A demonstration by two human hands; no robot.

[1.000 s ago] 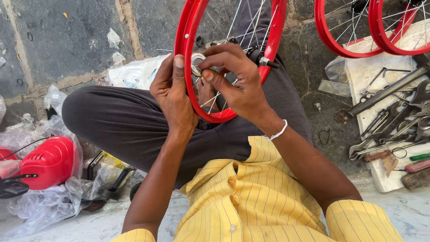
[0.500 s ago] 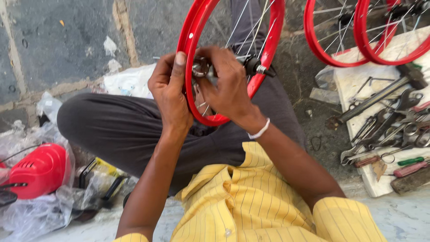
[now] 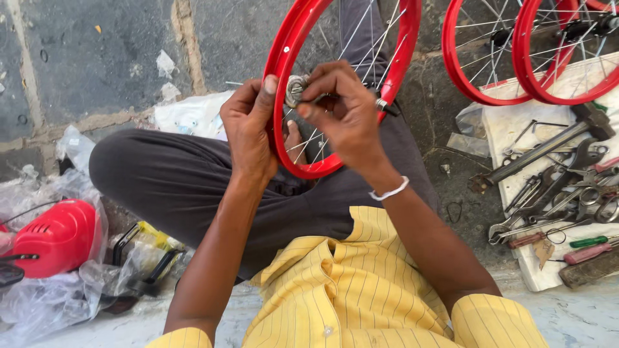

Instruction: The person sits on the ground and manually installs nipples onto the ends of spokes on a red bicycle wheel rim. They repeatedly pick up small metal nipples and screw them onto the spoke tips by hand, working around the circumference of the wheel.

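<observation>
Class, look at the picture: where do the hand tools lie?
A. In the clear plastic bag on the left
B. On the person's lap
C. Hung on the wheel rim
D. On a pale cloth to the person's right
D: the spanners and screwdrivers lie spread on the pale cloth at the right side, below two red wheels.

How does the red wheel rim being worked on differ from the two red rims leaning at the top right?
The red rim in the lap is gripped by the left hand and the right hand at its hub; the two rims at the right go untouched. The lap rim rests across the person's grey trousers, while the two rims stand on the stone floor beside the tools. The lap rim stands alone; the other two overlap. All are red with thin metal spokes.
</observation>
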